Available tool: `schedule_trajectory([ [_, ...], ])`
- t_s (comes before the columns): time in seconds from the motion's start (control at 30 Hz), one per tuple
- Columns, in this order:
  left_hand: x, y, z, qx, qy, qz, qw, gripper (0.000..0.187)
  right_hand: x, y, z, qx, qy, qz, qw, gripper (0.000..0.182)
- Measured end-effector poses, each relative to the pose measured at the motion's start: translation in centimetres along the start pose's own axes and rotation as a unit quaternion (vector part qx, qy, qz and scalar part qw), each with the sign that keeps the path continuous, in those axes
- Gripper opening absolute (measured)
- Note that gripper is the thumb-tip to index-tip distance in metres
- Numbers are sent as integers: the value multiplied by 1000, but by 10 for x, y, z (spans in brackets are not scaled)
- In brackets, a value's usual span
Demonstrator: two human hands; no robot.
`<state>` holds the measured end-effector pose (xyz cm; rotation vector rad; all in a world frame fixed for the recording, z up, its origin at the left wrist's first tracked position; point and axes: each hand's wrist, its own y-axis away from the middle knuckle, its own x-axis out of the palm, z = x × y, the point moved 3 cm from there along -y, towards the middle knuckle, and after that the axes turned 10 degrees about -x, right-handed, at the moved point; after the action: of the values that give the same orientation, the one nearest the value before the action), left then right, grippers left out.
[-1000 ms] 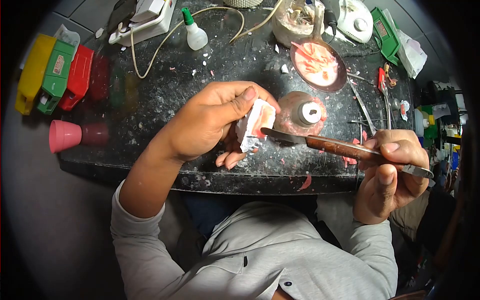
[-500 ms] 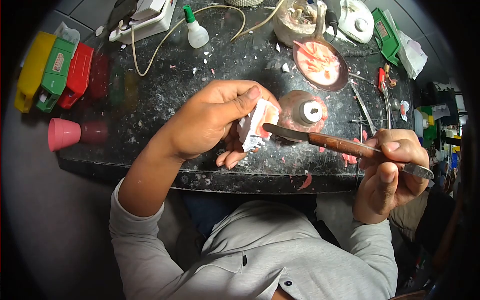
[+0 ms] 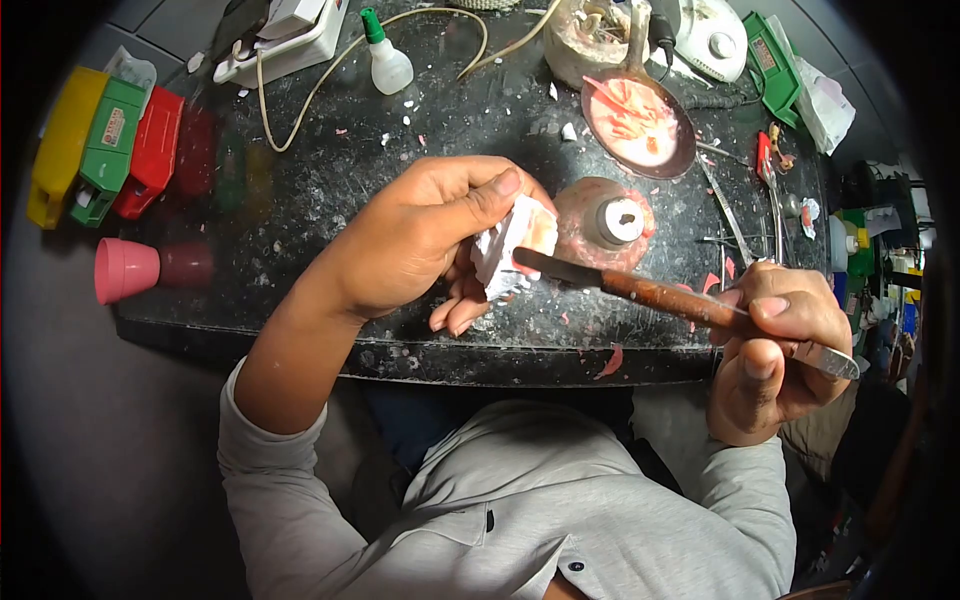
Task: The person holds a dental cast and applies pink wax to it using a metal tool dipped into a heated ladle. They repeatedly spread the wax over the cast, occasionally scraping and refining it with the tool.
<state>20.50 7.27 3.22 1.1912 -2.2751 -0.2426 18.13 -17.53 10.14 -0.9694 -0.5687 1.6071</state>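
Note:
My left hand (image 3: 440, 225) is closed around a white plaster dental cast (image 3: 497, 250), thumb along its top edge. Pink wax (image 3: 541, 230) covers part of the cast's face. In my right hand (image 3: 785, 350) is a wax knife (image 3: 680, 302) with a wooden handle, gripped between thumb and fingers. Its dark blade tip lies at the cast, over the lower part of the pink area. Just behind the knife stands a burner (image 3: 618, 222) with a white collar and pink-stained body. The underside of the cast is hidden by my left fingers.
Farther back lies a pan (image 3: 640, 125) of pink wax. A green-capped bottle (image 3: 390, 68) stands at the back left, near a pale cable (image 3: 310, 118). A pink cup (image 3: 127, 270) and coloured bins (image 3: 110, 140) are at left. Metal tools (image 3: 728, 212) and wax scraps (image 3: 611, 360) lie at right and in front.
The wax knife has shifted slightly left and down, its tip moving lower on the cast. My right hand moved with it; my left hand stays nearly in place.

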Motion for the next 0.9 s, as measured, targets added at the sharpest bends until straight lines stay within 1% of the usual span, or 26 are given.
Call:
schedule_trajectory([
  [0.1, 1, 0, -1, -3, -1, -4, 1000, 42, 1, 0, -1, -15, 23, -17, 999, 27],
  [0.23, 1, 0, -2, -1, -3, -2, 1000, 42, -1, -1, -1, -1, 19, -15, 1000, 28],
  [0.3, 0, 0, -2, 0, 1, -9, 1000, 42, -4, -1, 0, -25, 11, 48, 998, 27],
  [0.33, 0, 0, -2, 0, 1, -9, 1000, 42, -1, 0, -1, -24, 11, 48, 998, 27],
  [0.4, 0, 0, -2, 4, -4, -17, 1000, 42, 1, 4, -3, -22, -17, -46, 999, 25],
  [0.47, -1, 0, -1, 5, -7, -19, 1000, 42, -1, 5, -5, -26, -18, -41, 999, 24],
  [0.57, 0, -1, -2, 4, -7, -22, 1000, 42, 0, 0, -3, -18, -15, 3, 1000, 25],
  [0.6, 0, -1, -2, 4, -4, -23, 1000, 42, -2, -1, -3, -18, -15, 3, 1000, 25],
  [0.67, 0, 0, -3, 5, -10, -31, 999, 42, -4, -2, -2, -37, 14, 40, 998, 25],
  [0.7, 0, 0, -3, 7, -15, -38, 999, 42, 0, 0, -3, -27, -2, -7, 1000, 25],
  [0.8, 0, -1, -2, 9, -29, -60, 998, 43, -1, 0, -6, -9, -3, -20, 1000, 25],
  [0.9, 0, -1, -3, 18, -34, -62, 997, 43, -3, 0, -4, -22, -1, 0, 1000, 23],
])
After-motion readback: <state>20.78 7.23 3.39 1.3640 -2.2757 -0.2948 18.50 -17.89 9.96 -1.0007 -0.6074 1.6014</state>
